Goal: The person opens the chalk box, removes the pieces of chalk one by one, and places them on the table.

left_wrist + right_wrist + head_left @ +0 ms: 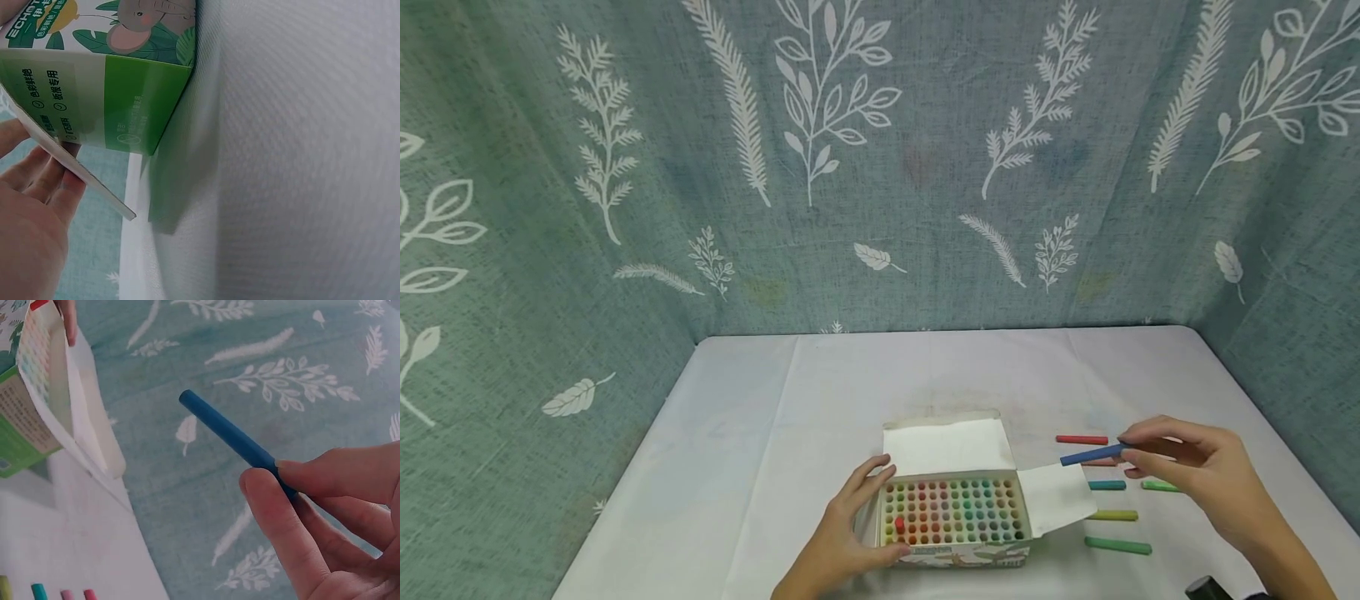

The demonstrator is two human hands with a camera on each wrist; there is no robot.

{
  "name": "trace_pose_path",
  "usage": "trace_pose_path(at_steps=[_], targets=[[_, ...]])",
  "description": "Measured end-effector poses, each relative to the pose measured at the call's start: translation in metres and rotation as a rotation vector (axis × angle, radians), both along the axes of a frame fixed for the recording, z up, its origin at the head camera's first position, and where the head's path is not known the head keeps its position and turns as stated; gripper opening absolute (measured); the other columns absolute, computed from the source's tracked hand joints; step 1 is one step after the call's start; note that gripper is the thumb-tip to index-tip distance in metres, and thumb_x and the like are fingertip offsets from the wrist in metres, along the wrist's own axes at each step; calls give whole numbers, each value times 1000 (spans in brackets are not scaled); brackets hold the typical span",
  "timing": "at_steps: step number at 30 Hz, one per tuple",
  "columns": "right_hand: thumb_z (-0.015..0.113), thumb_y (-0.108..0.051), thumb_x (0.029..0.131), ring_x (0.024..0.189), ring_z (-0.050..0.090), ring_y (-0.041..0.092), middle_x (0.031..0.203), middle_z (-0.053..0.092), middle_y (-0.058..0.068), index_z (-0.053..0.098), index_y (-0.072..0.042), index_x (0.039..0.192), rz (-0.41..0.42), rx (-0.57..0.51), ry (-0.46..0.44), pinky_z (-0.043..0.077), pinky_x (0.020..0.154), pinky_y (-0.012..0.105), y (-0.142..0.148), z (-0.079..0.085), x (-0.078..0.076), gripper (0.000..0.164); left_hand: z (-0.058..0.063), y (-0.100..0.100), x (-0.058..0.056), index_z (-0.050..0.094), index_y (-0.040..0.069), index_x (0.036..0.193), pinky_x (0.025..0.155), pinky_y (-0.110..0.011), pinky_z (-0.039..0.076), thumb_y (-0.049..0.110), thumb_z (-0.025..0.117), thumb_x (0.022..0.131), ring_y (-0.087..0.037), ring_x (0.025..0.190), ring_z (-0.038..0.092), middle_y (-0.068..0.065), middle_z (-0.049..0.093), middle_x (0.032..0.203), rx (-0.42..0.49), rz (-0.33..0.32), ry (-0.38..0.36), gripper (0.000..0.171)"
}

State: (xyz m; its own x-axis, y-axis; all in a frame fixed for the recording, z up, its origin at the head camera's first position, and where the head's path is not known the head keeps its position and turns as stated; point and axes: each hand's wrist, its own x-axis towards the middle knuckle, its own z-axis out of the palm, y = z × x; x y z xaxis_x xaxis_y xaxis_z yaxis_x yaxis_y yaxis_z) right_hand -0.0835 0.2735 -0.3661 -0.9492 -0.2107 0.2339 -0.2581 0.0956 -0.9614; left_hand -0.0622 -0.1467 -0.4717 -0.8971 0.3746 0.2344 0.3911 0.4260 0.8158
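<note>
A chalk box [970, 557] stands on the table with its lid flaps folded out. Its tray has rows of small round holes, and one red chalk stick [899, 525] stands upright near the front left. My left hand [842, 525] holds the box's left end, thumb at the front and fingers toward the back. In the left wrist view, fingers [44, 178] lie against a flap. My right hand [1210, 471] pinches a blue chalk stick [225, 431] between thumb and fingertips. That stick is raised and tilted, right of the box, with its free end pointing left.
Several loose chalk sticks lie right of the box, among them a red one [1081, 439], a teal one [1108, 485], a yellow-green one [1114, 516] and a green one [1117, 545]. A black object [1208, 588] shows at the bottom edge. Patterned curtain [917, 167] surrounds the white table [820, 392].
</note>
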Motion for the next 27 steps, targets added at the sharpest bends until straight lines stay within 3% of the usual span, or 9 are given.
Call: trace_pose_path(at_steps=[9, 14, 19, 27], targets=[[56, 16, 86, 83, 69, 21, 101, 69, 7, 60, 16, 105, -12, -57, -42, 55, 66, 43, 22, -19, 4, 19, -2, 0, -1, 39, 20, 145, 94, -60, 40, 31, 82, 74, -33, 134, 34, -2, 30, 150, 8, -2, -6, 84], [57, 12, 88, 81, 69, 22, 102, 68, 3, 61, 14, 107, -80, -32, -65, 56, 66, 39, 35, -30, 6, 19, -1, 0, -1, 39, 18, 146, 93, -61, 41, 32, 82, 75, -35, 133, 34, -3, 30, 150, 2, -8, 12, 84], [60, 7, 88, 78, 68, 21, 96, 68, 1, 63, 11, 106, -171, 22, -109, 57, 65, 34, 49, -41, 8, 19, -1, 1, -1, 40, 20, 145, 95, -59, 40, 31, 82, 74, -34, 134, 33, -1, 30, 150, 6, 2, -16, 84], [61, 0, 90, 77, 68, 17, 93, 68, -5, 68, -1, 105, -260, 36, -216, 56, 65, 28, 67, -60, 13, 16, -2, 2, -1, 41, 10, 144, 94, -62, 39, 20, 85, 70, -39, 133, 33, -10, 31, 149, 12, 11, -16, 86]])
